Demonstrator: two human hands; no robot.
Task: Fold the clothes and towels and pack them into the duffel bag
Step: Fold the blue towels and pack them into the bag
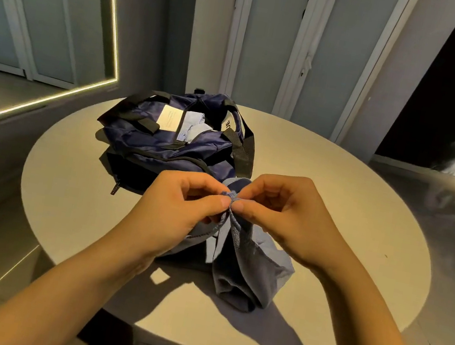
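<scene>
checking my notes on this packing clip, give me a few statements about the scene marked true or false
1. The left hand and the right hand both pinch the grey-blue cloth. True.
2. The duffel bag is zipped shut. False: it is open, with pale folded fabric showing inside.
3. The cloth lies folded flat on the table. False: it hangs bunched from the hands, its lower end on the table.
4. The duffel bag sits on the table beyond the hands. True.

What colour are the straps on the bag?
Black straps on the navy duffel bag, clearest in the head view.
</scene>
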